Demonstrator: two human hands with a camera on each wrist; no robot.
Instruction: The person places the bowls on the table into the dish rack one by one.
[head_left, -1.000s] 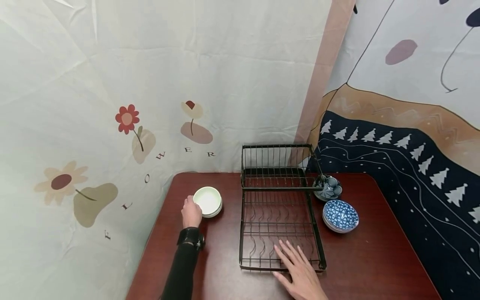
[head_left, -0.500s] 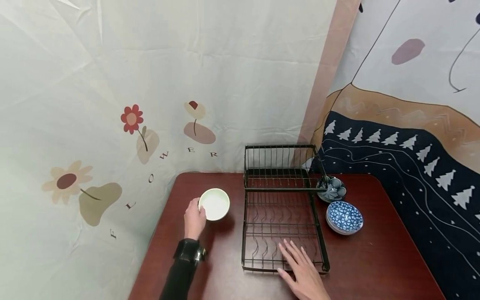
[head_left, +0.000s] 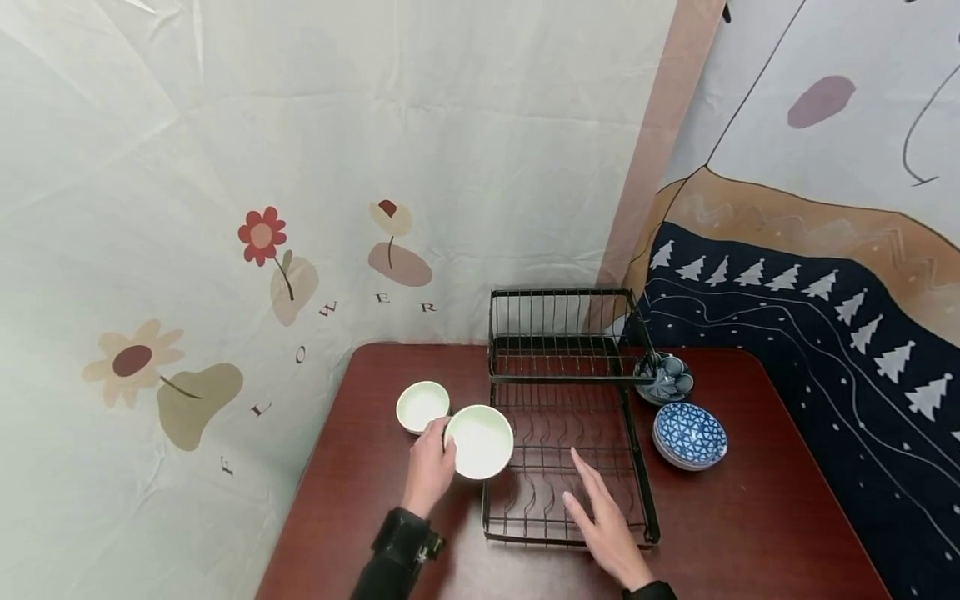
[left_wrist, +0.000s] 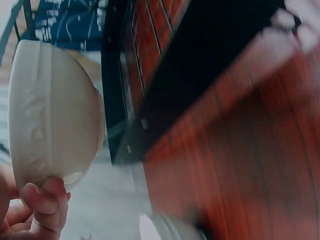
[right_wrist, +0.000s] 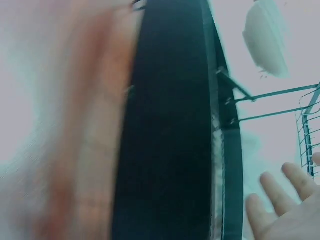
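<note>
My left hand (head_left: 432, 469) pinches a white bowl (head_left: 480, 443) by its left side, holding it up over the left edge of the black wire dish rack (head_left: 555, 448). In the left wrist view the fingers (left_wrist: 44, 199) curl at the base of the bowl (left_wrist: 55, 107), which has raised lettering on its side. Behind it on the table sits another white bowl (head_left: 422, 406). My right hand (head_left: 609, 533) hovers over the rack's front right part, fingers straight and holding nothing. The right wrist view shows its spread fingers (right_wrist: 280, 197) beside the rack's dark side (right_wrist: 170, 125).
The rack's raised upper tier (head_left: 562, 358) stands at the back. To its right are a blue-patterned bowl stack (head_left: 688, 435) and a grey-blue dish holding small cups (head_left: 666, 379), partly behind the rack. A printed cloth (head_left: 450, 150) hangs behind the red-brown table (head_left: 750, 500).
My left hand has lifted the top white bowl off its stack and carried it right to the rack, uncovering the other bowl. My right hand has risen from the rack's front and turned sideways.
</note>
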